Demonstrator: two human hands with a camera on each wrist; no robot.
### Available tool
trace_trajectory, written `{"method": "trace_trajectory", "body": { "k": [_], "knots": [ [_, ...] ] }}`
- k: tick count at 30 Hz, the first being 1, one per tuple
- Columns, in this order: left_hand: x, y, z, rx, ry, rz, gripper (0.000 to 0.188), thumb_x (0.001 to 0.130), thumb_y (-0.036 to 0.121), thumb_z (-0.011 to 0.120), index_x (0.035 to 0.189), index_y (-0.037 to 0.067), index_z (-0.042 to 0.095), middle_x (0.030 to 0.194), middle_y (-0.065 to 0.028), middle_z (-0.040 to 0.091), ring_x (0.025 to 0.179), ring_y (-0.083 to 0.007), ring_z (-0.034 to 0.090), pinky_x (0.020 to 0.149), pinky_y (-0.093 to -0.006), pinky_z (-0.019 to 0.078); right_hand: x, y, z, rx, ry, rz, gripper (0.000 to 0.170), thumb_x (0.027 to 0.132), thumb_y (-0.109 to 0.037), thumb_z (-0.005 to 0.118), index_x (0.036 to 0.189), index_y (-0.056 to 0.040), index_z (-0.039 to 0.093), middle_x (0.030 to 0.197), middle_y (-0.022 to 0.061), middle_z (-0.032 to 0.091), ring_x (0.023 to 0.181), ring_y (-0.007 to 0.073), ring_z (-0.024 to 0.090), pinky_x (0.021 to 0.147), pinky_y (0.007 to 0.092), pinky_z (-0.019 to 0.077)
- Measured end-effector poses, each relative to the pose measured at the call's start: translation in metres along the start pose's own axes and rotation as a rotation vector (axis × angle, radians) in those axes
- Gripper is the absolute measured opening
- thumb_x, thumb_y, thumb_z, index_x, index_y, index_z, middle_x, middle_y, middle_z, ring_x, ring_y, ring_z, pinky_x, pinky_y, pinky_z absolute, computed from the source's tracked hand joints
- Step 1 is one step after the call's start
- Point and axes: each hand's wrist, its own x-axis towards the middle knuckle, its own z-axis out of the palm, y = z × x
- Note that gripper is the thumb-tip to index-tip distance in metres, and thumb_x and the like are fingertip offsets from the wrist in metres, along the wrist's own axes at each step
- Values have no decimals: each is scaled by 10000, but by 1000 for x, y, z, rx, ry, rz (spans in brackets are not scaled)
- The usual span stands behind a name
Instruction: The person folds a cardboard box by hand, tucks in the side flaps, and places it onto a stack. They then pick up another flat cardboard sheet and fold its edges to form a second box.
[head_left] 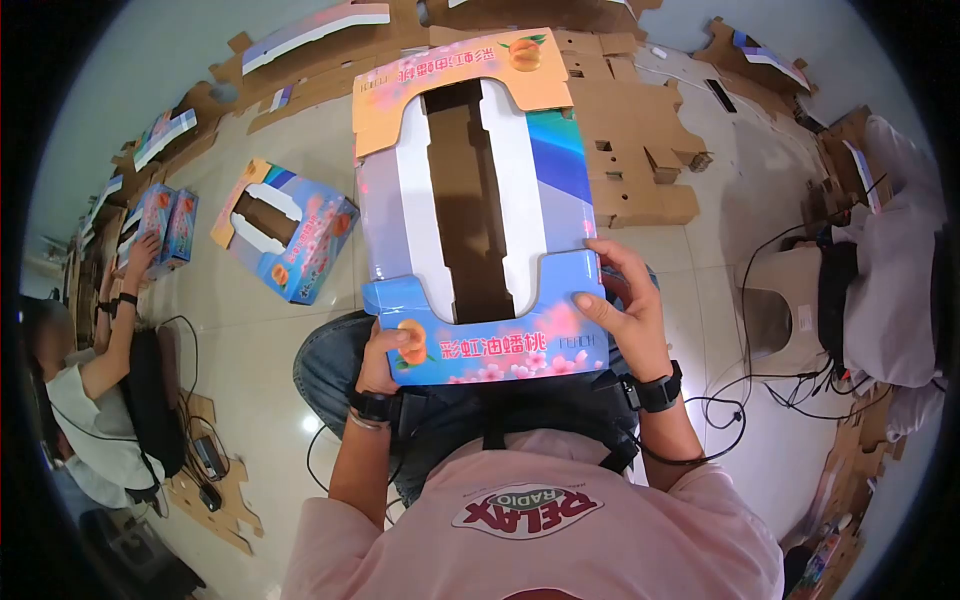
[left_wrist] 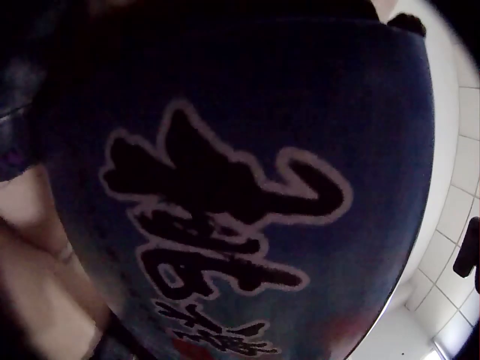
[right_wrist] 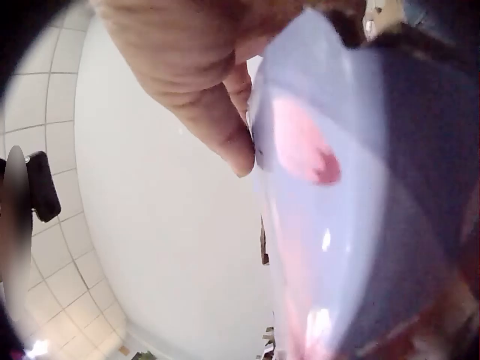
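A printed cardboard fruit box (head_left: 500, 348), orange at its far end and blue at its near end, is held over the person's lap in the head view. Its top has a long opening with white inner flaps and a brown inside. At the near left corner the left hand (head_left: 378, 362) grips the box, thumb on top. My right hand (head_left: 638, 312) holds the right edge near the front, thumb over the blue flap. A dark blue panel (left_wrist: 367, 127) with large lettering fills the left wrist view. Fingers (right_wrist: 214, 124) press a glossy lilac side (right_wrist: 307, 225) in the right wrist view.
A similar box (head_left: 318, 240) stands on the floor to the left. Beyond it, another person's hand (head_left: 142, 252) touches more printed boxes (head_left: 180, 228). Flattened cardboard (head_left: 640, 130) lies ahead, a stool (head_left: 780, 315) stands right, and black cables (head_left: 740, 400) cross the floor.
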Motion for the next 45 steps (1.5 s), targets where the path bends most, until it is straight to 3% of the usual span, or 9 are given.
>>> {"method": "trace_trajectory", "body": {
  "k": [6,11,15,17,19,21,24,27,45],
  "knots": [
    [-1,2,-10,-44,-72,-91,271,689,200,627,864,3,565,608,-42,497,476,-119,450,429,-243,359,-5,0,-6,248,26,215,929,663,-121,820,1438,-71,311,1390,145,401,1289,264,409,1065,365,324],
    [-5,6,-1,56,-32,-14,262,677,201,634,848,15,563,594,-49,495,462,-119,437,408,-243,338,-11,-3,-5,363,-287,352,1194,597,-111,851,1495,-1,73,1426,142,372,1351,235,306,1110,349,233],
    [-1,12,10,16,-138,-73,333,709,164,644,998,39,534,621,-55,509,495,-132,461,442,-248,371,-19,13,-8,471,-202,302,1104,531,-69,847,1454,9,247,1417,129,371,1315,229,353,1094,334,260],
    [-6,21,51,192,114,116,438,762,112,645,1162,16,494,707,-77,544,523,-145,495,468,-270,411,-20,11,-6,519,-108,285,1065,490,-67,844,1417,12,325,1398,132,370,1297,236,366,1082,332,277],
    [-7,37,74,382,103,148,609,792,78,654,1335,10,386,930,-121,590,759,-211,601,658,-344,500,-24,24,-5,310,75,213,1079,469,-89,849,1408,24,330,1309,142,426,1268,255,385,1073,335,290],
    [-6,40,90,1213,447,913,690,765,96,690,1377,18,381,1158,-149,559,1058,-276,567,904,-407,453,-24,26,0,142,149,145,1074,448,-122,849,1384,39,346,1208,165,456,1196,299,421,1043,344,321],
    [-28,60,151,1270,29,742,638,762,193,717,1322,12,469,1320,-154,499,1242,-310,444,1063,-420,305,-26,5,12,-173,124,128,1048,427,-186,839,1347,22,381,1127,203,465,1067,363,448,964,373,364],
    [-17,46,190,1185,-166,688,606,731,207,746,1252,2,515,1205,-159,544,1169,-307,497,1002,-386,370,-25,-12,20,-231,101,127,1009,442,-194,827,1330,10,392,1113,205,477,1072,370,446,965,381,368],
    [-15,23,218,1543,-103,943,420,546,345,842,697,42,594,693,-83,557,680,-291,555,646,-367,434,-58,-4,26,-323,124,68,1044,433,-131,798,1359,14,338,1129,186,477,1069,366,436,944,402,391]
  ]
}}
